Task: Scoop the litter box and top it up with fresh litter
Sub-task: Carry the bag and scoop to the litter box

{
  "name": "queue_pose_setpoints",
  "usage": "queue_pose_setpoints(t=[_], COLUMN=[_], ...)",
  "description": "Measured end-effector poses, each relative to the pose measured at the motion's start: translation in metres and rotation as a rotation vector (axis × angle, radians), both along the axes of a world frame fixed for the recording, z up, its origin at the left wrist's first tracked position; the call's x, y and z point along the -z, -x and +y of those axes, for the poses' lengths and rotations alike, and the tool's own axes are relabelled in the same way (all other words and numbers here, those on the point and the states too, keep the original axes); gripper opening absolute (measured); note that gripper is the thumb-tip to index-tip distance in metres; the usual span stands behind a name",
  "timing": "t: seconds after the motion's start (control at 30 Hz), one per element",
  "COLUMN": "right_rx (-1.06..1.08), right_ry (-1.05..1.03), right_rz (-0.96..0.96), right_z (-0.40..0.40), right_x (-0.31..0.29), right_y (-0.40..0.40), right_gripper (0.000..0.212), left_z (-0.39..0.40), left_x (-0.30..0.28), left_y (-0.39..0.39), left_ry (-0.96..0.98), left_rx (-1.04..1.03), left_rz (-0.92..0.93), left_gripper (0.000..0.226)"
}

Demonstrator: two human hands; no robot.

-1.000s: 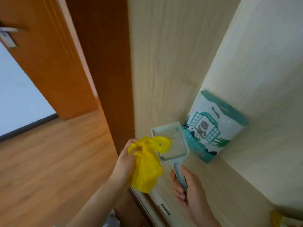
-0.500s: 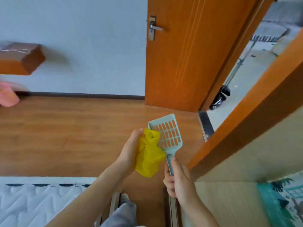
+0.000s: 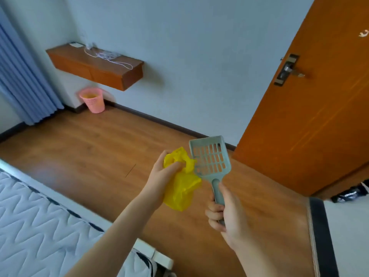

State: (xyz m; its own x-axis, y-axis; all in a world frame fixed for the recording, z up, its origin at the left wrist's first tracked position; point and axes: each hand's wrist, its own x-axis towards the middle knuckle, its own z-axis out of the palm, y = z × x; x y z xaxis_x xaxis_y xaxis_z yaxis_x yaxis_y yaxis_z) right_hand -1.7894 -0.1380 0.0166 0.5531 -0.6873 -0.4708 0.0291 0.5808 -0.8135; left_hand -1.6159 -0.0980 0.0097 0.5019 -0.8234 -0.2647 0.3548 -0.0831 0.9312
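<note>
My right hand (image 3: 227,218) grips the handle of a pale blue-grey slotted litter scoop (image 3: 209,158), whose empty blade points up and away from me. Just to its left, my left hand (image 3: 161,176) holds a crumpled yellow plastic bag (image 3: 182,186) that hangs down beside the scoop and touches its blade. Both are held in the air above the wooden floor. No litter box and no litter bag are in view.
A pink waste basket (image 3: 92,99) stands on the floor by the far wall, under a wall-mounted wooden shelf (image 3: 95,66). Blue curtains (image 3: 22,82) hang at the left. A mattress (image 3: 40,226) lies at bottom left. An orange door (image 3: 311,108) stands open at the right.
My view has swung left from the cupboard with the litter bag, past the door, into the room. Both hands keep the same hold on bag and scoop.
</note>
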Motion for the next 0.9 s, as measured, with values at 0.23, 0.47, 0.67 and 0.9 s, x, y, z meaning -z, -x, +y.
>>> queue_pose_setpoints(t=[0.23, 0.47, 0.67, 0.9], right_rx=[-0.176, -0.423, -0.676, -0.896], right_ry=[-0.02, 0.017, 0.086, -0.012], right_rz=[-0.015, 0.029, 0.035, -0.04], right_z=[-0.068, -0.16, -0.247, -0.286], right_x=[-0.001, 0.01, 0.002, 0.001], right_y=[-0.098, -0.194, -0.274, -0.368], right_gripper=[0.035, 0.036, 0.039, 0.041], left_z=[-0.018, -0.063, -0.123, -0.14], left_x=[0.0, 0.024, 0.015, 0.004], left_y=[-0.099, -0.164, -0.209, -0.249], left_ry=[-0.032, -0.054, -0.048, -0.075], left_rx=[-0.274, -0.546, -0.81, -1.075], left_rz=[-0.004, 0.029, 0.039, 0.019], left_gripper=[0.034, 0.039, 0.026, 0.028])
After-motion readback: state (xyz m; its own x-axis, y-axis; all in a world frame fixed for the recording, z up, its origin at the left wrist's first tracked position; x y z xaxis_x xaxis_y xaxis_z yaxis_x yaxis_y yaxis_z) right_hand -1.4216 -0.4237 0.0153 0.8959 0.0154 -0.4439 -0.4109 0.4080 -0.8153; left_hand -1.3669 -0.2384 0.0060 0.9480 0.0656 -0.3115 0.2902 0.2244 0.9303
